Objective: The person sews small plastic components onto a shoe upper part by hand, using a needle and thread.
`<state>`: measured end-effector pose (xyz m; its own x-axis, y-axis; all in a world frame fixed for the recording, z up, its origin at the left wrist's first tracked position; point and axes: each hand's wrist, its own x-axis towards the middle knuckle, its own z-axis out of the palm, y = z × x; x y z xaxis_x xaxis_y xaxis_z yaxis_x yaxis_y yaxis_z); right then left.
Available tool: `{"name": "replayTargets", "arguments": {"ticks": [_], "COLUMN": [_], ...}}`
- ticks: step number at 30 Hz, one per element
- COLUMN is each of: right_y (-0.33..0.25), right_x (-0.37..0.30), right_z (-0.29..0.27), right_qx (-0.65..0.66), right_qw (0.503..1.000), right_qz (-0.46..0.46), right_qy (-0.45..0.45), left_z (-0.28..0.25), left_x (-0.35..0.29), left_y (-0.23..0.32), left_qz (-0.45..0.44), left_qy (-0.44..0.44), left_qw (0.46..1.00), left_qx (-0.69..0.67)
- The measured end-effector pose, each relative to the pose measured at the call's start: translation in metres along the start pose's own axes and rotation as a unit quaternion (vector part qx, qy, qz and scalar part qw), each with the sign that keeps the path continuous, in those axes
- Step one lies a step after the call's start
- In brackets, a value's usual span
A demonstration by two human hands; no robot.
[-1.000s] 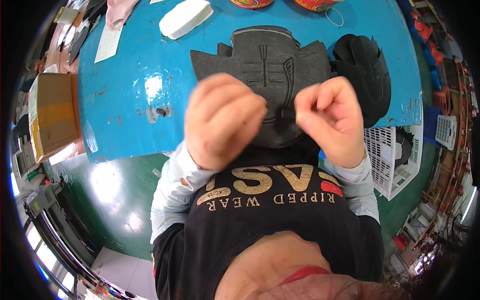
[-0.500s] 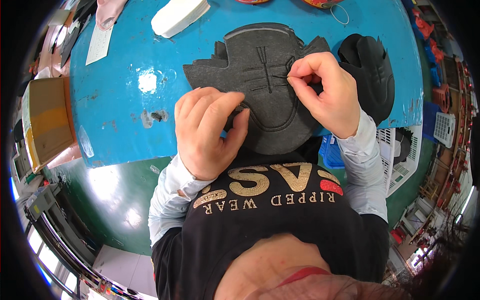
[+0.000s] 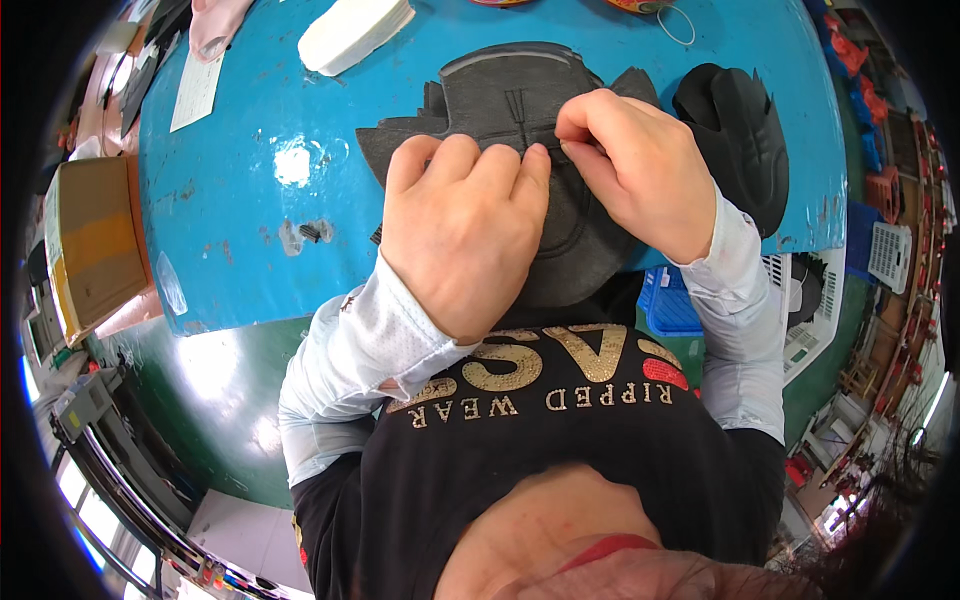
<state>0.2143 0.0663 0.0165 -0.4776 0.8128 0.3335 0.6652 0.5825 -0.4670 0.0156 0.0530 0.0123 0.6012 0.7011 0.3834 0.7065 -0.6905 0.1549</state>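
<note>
A black moulded foam piece [image 3: 570,275], with grooved lines and pointed side flaps, lies at the near edge of the blue table [image 3: 240,200]. It appears to rest on further black layers. My left hand [image 3: 460,230] covers its left half, fingers curled in and tips close to the grooves at the centre. Beside it, my right hand [image 3: 640,165] pinches thumb and forefinger together just over the grooves' right side. What either hand's fingertips hold, if anything, is too small or hidden to make out.
More black moulded pieces [image 3: 755,150] are stacked to the right. A white stack [image 3: 355,35] and a printed card [image 3: 198,92] lie farther back. A cardboard box [image 3: 95,230] stands at the left. Blue [image 3: 672,305] and white [image 3: 830,325] baskets sit below the table's right side.
My left hand has moved right and away from me, onto the middle of the foam piece. The right hand has shifted slightly left, and the two hands are now close together.
</note>
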Motion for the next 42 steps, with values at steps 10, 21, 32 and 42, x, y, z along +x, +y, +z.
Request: {"name": "replayTargets", "arguments": {"ticks": [10, 21, 32, 42], "right_y": [0.001, -0.056, -0.068, -0.058], "right_x": [-0.021, -0.049, -0.053, -0.037], "right_z": [0.014, 0.029, 0.026, 0.011], "right_qx": [-0.093, 0.432, 0.443, 0.657], "right_qw": [0.991, 0.889, 0.885, 0.731], "right_qz": [-0.034, 0.11, 0.121, 0.177], "right_qy": [0.093, 0.103, 0.082, 0.043], "left_z": [0.001, 0.001, 0.007, -0.013], "left_x": [-0.001, -0.045, -0.048, -0.04], "left_y": [0.004, 0.006, 0.0, -0.016], "left_qz": [-0.012, -0.107, -0.004, 0.022], "left_qy": [0.005, 0.155, 0.179, 0.197], "left_qw": [1.0, 0.845, 0.805, 0.884], "left_qx": [0.028, -0.5, -0.565, -0.424]}}
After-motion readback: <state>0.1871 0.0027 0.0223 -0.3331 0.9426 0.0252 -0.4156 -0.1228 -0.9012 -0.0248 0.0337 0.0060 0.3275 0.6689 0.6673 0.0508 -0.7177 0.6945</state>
